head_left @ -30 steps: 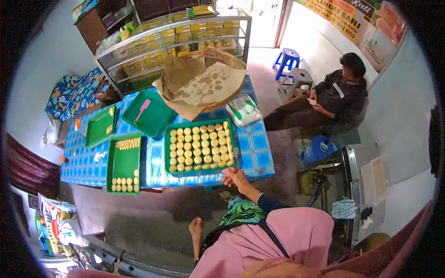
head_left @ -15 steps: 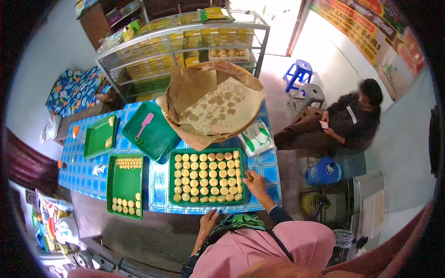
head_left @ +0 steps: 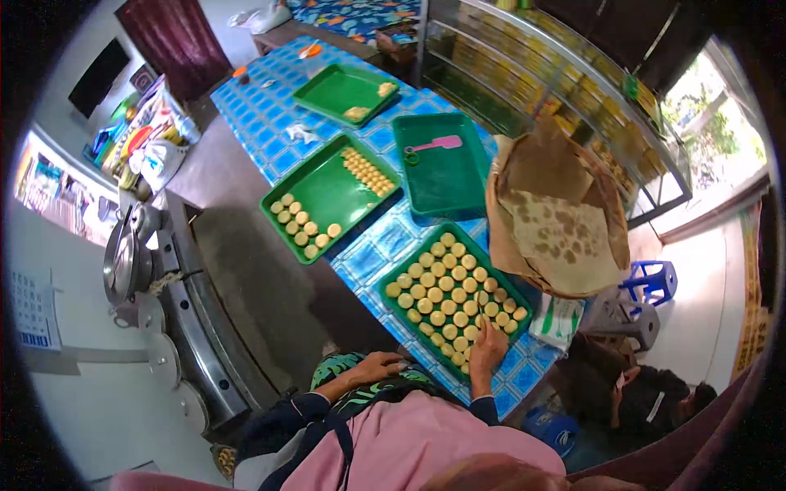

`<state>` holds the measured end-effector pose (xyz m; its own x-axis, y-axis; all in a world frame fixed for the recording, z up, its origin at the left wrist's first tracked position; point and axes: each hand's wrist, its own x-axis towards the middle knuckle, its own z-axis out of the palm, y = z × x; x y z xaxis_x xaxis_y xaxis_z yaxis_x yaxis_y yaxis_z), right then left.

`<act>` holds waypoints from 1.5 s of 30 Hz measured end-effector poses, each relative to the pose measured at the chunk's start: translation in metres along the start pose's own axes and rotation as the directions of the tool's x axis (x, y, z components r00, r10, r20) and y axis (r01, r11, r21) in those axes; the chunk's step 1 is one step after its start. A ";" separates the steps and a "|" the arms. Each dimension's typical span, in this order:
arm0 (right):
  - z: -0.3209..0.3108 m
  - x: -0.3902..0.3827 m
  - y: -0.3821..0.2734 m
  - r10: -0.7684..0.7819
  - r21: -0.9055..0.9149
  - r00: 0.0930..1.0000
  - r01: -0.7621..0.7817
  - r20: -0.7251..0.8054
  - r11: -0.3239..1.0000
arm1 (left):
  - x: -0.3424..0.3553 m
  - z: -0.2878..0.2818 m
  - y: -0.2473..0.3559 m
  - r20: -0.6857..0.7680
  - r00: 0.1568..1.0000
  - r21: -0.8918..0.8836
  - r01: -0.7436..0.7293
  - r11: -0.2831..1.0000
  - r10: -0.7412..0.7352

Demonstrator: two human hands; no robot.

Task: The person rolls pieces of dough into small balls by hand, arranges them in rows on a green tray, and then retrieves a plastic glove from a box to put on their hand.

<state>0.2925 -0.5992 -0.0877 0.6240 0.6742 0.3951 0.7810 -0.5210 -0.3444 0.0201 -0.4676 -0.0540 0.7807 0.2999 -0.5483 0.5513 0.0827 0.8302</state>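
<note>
My right hand (head_left: pixel 489 345) reaches over the near right part of a green tray (head_left: pixel 396 315) filled with rows of round, pale yellow pastries (head_left: pixel 436 317). Its fingers are drawn together, and a thin sliver shows at their tips among the pastries; I cannot make out what it is. My left hand (head_left: pixel 377 368) lies with fingers stretched out on the green and black patterned cloth (head_left: pixel 336 370) at my lap, holding nothing. Left of the full tray, a second green tray (head_left: pixel 327 195) has small dough pieces (head_left: pixel 366 170) at one end and round pastries (head_left: pixel 299 219) at the other.
A green tray with a pink spatula (head_left: pixel 442 143), another green tray (head_left: pixel 332 90) with dough lumps, and a paper-lined round basket (head_left: pixel 565 221) stand on the blue checked table (head_left: pixel 385 245). A white-green packet (head_left: pixel 558 321) lies beside the basket. A person (head_left: pixel 655 401) sits at the right.
The view has swung toward the left. My right hand has moved from beside the full tray's right edge to over its pastries. My left hand now lies flatter at my lap.
</note>
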 end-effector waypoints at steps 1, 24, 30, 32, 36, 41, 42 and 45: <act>-0.003 -0.002 -0.002 0.072 -0.021 0.996 -0.070 0.062 0.997 | -0.009 -0.009 0.000 -0.052 0.993 -0.059 0.105 0.993 -0.108; 0.214 0.047 -0.516 -0.423 0.608 0.754 0.040 0.503 0.793 | -0.168 -0.556 -0.173 -0.843 0.538 -0.177 -0.273 0.946 -0.002; 0.310 0.123 -0.624 -0.461 0.550 0.677 0.098 0.574 0.829 | -0.152 -0.788 -0.175 -0.897 0.440 -0.075 -0.215 0.974 0.028; 0.343 0.157 -0.667 -0.429 0.529 0.682 0.073 0.592 0.846 | -0.141 -0.859 -0.189 -0.888 0.460 -0.098 -0.186 0.978 -0.002; 0.404 0.229 -0.768 -0.448 0.489 0.610 0.110 0.654 0.865 | -0.153 -0.945 -0.248 -0.844 0.507 0.207 0.009 0.978 0.174; 0.465 0.324 -0.890 -0.711 0.652 0.393 0.297 0.583 0.698 | -0.197 -1.033 -0.339 -0.842 0.520 -0.159 0.008 0.987 -0.140; 0.483 0.334 -0.910 -0.719 0.661 0.404 0.299 0.565 0.688 | -0.205 -1.052 -0.352 -0.786 0.505 -0.402 0.022 0.915 -0.357; 0.552 0.366 -0.971 -0.737 0.654 0.412 0.350 0.536 0.671 | -0.245 -1.132 -0.426 -0.769 0.542 -0.357 0.076 0.931 -0.339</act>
<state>-0.2524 0.4427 -0.0789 -0.3331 0.9420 -0.0396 0.7247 0.2290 -0.6500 -0.7395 0.4994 -0.1590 0.0096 0.8652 -0.5013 0.4675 0.4393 0.7671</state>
